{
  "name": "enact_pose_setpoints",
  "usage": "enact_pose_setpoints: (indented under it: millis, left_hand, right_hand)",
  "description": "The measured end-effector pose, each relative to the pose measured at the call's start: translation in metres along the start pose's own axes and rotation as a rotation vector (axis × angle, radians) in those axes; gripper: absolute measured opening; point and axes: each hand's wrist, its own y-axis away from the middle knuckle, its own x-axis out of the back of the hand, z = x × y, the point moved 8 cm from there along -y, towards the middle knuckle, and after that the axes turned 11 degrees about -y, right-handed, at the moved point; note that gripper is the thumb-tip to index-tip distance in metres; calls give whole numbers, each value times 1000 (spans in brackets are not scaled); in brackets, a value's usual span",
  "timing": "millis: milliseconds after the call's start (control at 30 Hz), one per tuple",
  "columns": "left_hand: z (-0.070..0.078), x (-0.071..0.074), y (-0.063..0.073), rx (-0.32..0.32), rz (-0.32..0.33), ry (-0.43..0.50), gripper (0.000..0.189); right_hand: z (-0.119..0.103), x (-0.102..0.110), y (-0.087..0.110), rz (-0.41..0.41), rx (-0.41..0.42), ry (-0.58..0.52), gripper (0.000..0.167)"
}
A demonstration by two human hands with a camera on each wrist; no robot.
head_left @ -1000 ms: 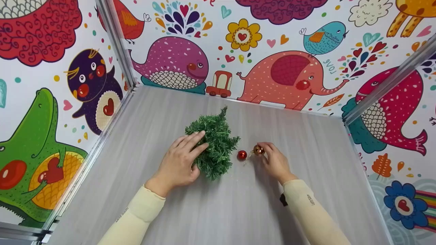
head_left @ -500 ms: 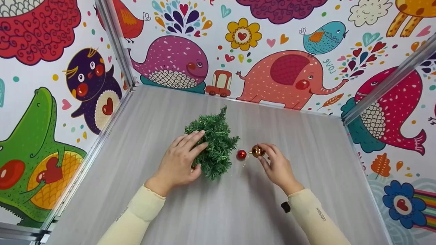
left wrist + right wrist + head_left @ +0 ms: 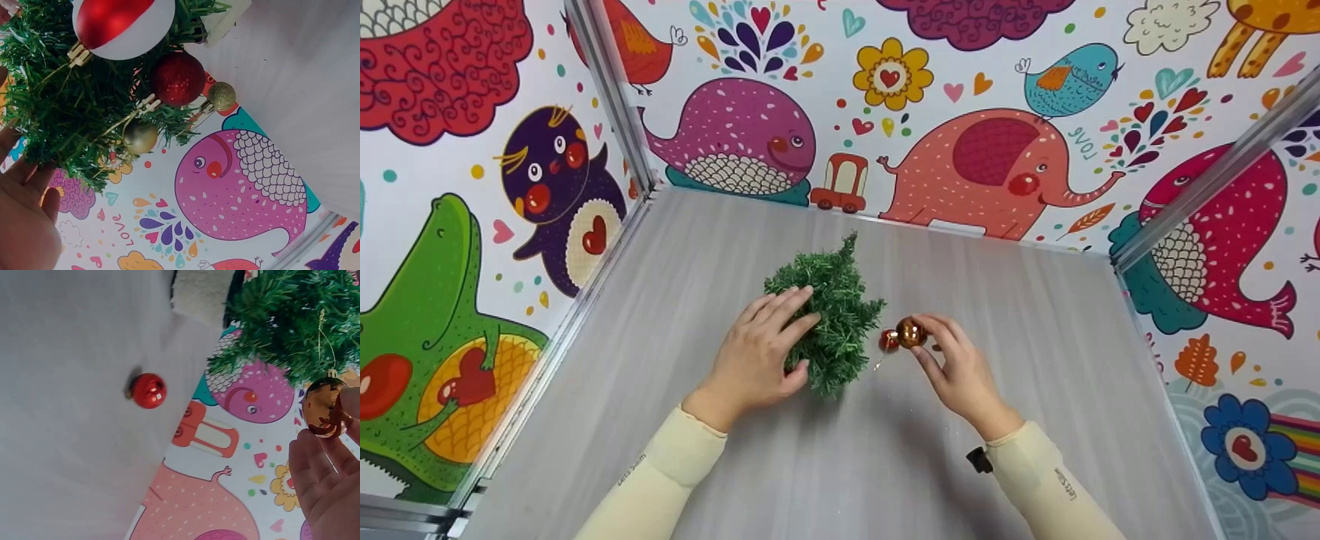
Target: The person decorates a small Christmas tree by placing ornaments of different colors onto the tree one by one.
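A small green artificial Christmas tree (image 3: 836,322) stands mid-table. My left hand (image 3: 757,352) rests on its left side, fingers extended over the branches and thumb at the near side. In the left wrist view, a red-and-white bauble (image 3: 121,25), a dark red glitter bauble (image 3: 179,79) and two small gold baubles (image 3: 140,136) hang from the branches. My right hand (image 3: 964,375) pinches a shiny copper-gold bauble (image 3: 325,408) between thumb and fingers, just right of the tree, its gold string loop (image 3: 322,340) pointing towards the branches. A red bauble (image 3: 149,390) lies on the table, partly hidden in the head view.
The tree's pale fluffy base (image 3: 199,295) shows in the right wrist view. The grey table (image 3: 697,247) is bounded by walls printed with cartoon animals and by metal frame posts (image 3: 611,97).
My right hand has lifted the copper-gold bauble and carried it left towards the tree, so it now partly covers the red bauble. The left hand stays in place on the tree.
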Motion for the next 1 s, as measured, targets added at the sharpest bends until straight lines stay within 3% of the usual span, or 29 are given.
enact_pose_setpoints:
  millis: [533,1000]
  left_hand:
    - [3,0,-4,-5,12,-9,53]
    - [12,6,-9,-35,107,7,53]
  right_hand:
    - [-22,-2,-4,16,79,-76,52]
    - [-40,-11,-5,22,87,-187,50]
